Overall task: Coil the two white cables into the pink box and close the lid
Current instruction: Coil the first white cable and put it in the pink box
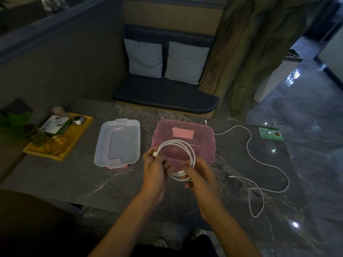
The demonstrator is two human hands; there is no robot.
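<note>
1. At the bottom of the frame, two bare forearms reach up toward the middle of the dark marbled counter (111, 179).
2. The left hand (155, 168) pinches the plug end of the coiled white cable (193, 154) between thumb and fingers; the right hand (199, 175) curls around the lower loops of the same coil, keeping the turns gathered.
3. The coil hangs just in front of and partly over the near edge of the pink box (185, 130), which sits open at frame centre; it appears not yet laid inside.
4. By my reading, the step in hand is finishing the first coil. The next move calls for lowering it into the box and releasing without letting the loops spring apart.
5. The second white cable (259, 162) lies loose in wandering curves on the right of the counter, one end near the box's far right corner, still to be coiled.
6. The clear lid (118, 141) lies left of the box, apart from it, still to be fitted.
7. At far left, a yellow tray (79, 134) holds small items.
</note>
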